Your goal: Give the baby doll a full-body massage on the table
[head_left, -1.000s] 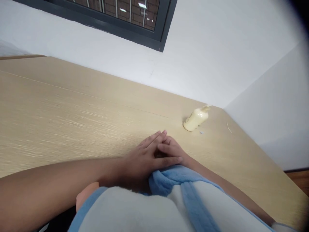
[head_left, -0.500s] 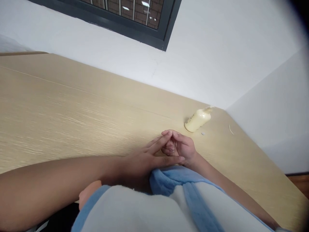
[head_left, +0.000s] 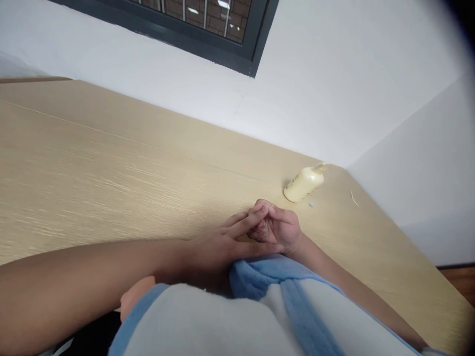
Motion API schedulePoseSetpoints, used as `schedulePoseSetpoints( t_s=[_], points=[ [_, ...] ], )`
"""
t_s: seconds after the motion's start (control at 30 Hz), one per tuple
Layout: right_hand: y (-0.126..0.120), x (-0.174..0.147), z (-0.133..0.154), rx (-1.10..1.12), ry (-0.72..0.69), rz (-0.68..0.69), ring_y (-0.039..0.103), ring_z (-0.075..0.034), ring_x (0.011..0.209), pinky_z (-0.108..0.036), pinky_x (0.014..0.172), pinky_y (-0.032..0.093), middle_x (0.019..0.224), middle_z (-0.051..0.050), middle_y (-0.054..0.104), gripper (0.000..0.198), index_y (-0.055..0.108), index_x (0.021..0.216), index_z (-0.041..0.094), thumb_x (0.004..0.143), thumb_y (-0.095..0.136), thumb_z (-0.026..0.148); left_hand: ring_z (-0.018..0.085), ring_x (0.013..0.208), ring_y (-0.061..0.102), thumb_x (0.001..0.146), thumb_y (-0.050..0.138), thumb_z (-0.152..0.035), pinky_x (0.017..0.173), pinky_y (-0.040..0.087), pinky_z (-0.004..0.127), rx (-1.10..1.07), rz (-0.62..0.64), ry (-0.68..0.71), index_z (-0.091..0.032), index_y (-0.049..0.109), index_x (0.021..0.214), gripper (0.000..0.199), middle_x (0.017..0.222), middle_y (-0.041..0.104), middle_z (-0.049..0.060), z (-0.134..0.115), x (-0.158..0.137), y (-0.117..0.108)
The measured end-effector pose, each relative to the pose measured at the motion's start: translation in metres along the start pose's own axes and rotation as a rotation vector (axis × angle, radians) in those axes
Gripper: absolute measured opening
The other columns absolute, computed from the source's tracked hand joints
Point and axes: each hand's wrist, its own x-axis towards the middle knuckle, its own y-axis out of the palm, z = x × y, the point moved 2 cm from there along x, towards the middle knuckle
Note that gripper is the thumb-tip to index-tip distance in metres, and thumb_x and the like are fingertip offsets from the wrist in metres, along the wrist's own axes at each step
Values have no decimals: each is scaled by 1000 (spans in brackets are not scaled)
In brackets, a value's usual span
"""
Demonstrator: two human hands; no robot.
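White cloth (head_left: 193, 321) with blue trim filled the near edge, an orange patch (head_left: 137, 296) showing at its left side. The left forearm (head_left: 100, 267) came in above it from the left, and the right forearm (head_left: 345, 277) from the lower right. The 2 hands met just beyond the cloth. The left hand (head_left: 215, 244) had its fingers stretched out, the foremost tips touching the right hand (head_left: 285, 230), and its thumb spread well away from them, reaching the base of the right palm. The right hand was turned palm inward, fingers curled and thumb bent over to the left fingertips; I could not tell whether anything was pinched there.

Under them ran a pale wooden table (head_left: 129, 188). The cream bottle (head_left: 303, 185) stood on it, near the right hand but apart from it, dark lettering around its lower side and a pump on top. A small pale chip (head_left: 311, 204) lay just beside its base, and a thin strip (head_left: 354, 198) lay farther right. Behind rose a white wall (head_left: 326, 84) with a dark-framed window (head_left: 200, 42), bars (head_left: 205, 15) and brickwork (head_left: 237, 12) showing through its glass.
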Motion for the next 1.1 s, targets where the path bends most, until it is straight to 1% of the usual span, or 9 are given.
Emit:
schedulePoseSetpoints(
  t_s=[0.1, 0.2, 0.33, 0.6, 0.8, 0.87, 0.97, 1.03, 1.1],
  points=[
    [0, 0, 0, -1, -5, 11, 54, -10, 52, -22, 50, 40, 64, 2, 62, 23, 63, 92, 22, 79, 70, 40, 39, 154, -3, 73, 75, -64, 122, 15, 56, 36, 0, 13, -47, 35, 153, 91, 168, -13, -10, 3, -1, 3],
    [0, 0, -1, 5, -2, -9, 53, -10, 51, -22, 51, 40, 64, 3, 62, 22, 62, 91, 22, 80, 70, 39, 39, 154, -4, 71, 77, -65, 122, 15, 56, 36, -31, 15, -49, 36, 153, 93, 169, -11, -10, 5, -1, 5],
    [0, 0, -1, -15, -3, -17, 53, -10, 52, -23, 51, 41, 65, 3, 62, 22, 61, 90, 22, 80, 70, 39, 40, 154, -4, 69, 78, -65, 122, 16, 56, 45, 8, 23, -46, 34, 154, 98, 169, -9, -9, 4, -1, 3],
    [1, 0, -1, -32, -26, 13, 56, -10, 56, -21, 54, 45, 70, 3, 62, 23, 63, 92, 22, 81, 70, 40, 40, 154, -1, 69, 78, -64, 122, 16, 55, 41, -2, 21, -44, 34, 155, 99, 169, -13, -8, 3, -2, 2],
    [2, 0, -1, -11, -22, 13, 57, -9, 57, -20, 54, 46, 74, 3, 65, 23, 65, 90, 22, 80, 74, 41, 39, 154, -4, 74, 74, -64, 123, 15, 56, 26, 15, 31, -44, 32, 156, 95, 169, -9, -8, 3, -1, 0],
    [4, 0, -1, -22, -13, 3, 59, -9, 57, -20, 55, 47, 71, 3, 66, 24, 66, 91, 22, 80, 76, 42, 39, 154, -4, 74, 75, -64, 123, 16, 55, 29, 19, 24, -44, 32, 156, 95, 169, -12, -8, 3, -2, 1],
    [7, 2, -1, -83, -70, -111, 61, -10, 58, -19, 56, 49, 66, 2, 65, 24, 69, 96, 22, 82, 76, 41, 42, 153, -1, 72, 76, -62, 122, 19, 55, 40, -11, -17, -46, 28, 156, 98, 168, -19, -8, 6, -3, 4],
    [9, 3, -2, -162, -178, -235, 60, -9, 60, -19, 57, 49, 69, 2, 66, 23, 71, 99, 21, 82, 77, 36, 44, 153, -2, 72, 76, -61, 120, 22, 58, 49, -34, -64, -45, 23, 158, 102, 168, -20, -5, 8, -3, 8],
    [12, 4, -2, -239, -285, -323, 59, -9, 64, -19, 61, 50, 74, 1, 67, 22, 73, 100, 21, 81, 78, 31, 46, 152, -5, 74, 75, -60, 118, 24, 62, 71, -42, -100, -45, 18, 159, 104, 168, -19, -3, 10, -3, 11]
  ],
)
